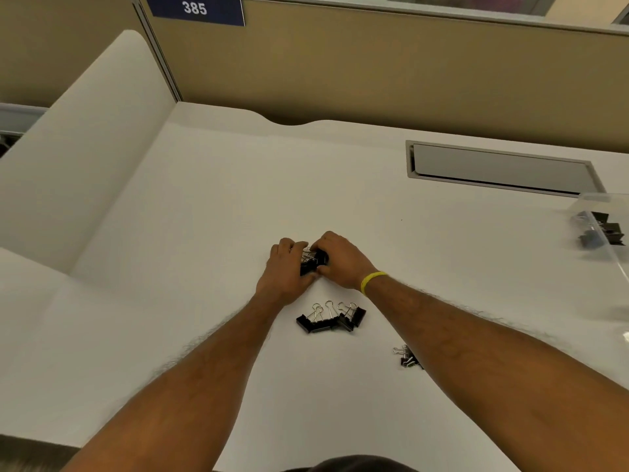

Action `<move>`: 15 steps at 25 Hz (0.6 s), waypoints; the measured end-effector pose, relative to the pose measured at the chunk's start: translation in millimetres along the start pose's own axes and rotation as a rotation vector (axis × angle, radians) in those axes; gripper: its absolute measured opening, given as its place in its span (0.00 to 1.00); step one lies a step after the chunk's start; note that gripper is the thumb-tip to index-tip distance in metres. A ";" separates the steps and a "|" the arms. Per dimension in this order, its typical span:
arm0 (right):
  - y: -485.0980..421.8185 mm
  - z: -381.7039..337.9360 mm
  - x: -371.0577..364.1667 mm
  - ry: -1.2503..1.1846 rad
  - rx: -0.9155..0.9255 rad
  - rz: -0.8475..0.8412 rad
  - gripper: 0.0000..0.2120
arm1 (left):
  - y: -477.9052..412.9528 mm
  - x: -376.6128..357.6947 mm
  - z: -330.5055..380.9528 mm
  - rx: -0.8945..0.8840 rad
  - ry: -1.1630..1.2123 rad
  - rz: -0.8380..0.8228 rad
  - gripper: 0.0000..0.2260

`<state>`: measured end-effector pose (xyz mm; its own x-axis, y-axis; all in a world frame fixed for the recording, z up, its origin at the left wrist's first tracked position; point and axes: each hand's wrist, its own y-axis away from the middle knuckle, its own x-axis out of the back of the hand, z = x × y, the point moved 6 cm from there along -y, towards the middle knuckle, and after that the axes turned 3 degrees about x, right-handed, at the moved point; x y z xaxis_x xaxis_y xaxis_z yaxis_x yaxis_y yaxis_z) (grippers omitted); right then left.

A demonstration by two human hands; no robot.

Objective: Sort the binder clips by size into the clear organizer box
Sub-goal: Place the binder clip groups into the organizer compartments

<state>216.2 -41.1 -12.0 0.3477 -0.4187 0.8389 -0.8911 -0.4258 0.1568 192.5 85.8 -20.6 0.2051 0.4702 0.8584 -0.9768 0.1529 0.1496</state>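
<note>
A: Gripping anything?
B: Both. The left hand (pixel 287 270) and right hand (pixel 340 260) curl round one bunch of black binder clips (pixel 315 262).
A: Others?
B: A loose pile (pixel 332 318) at six o'clock, small clips (pixel 406 358) at four, and the clear organizer box (pixel 606 226) at three.

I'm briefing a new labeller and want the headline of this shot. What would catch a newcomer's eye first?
The left hand and right hand meet centre-frame, fingers curled round a clump of black binder clips. Nearer the person lies a second pile of clips, with a smaller cluster to its right. At the right edge, the clear organizer box already holds some clips.
</note>
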 end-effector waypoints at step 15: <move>19.9 25.4 -1.5 -0.739 -0.354 0.189 0.15 | 8.8 7.5 -13.5 0.157 0.492 0.042 0.27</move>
<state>205.4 -69.3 -23.4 0.1747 -0.9277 0.3299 -0.9496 -0.0703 0.3054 186.2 102.4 -19.5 0.1331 0.8319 0.5387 -0.9745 0.0109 0.2240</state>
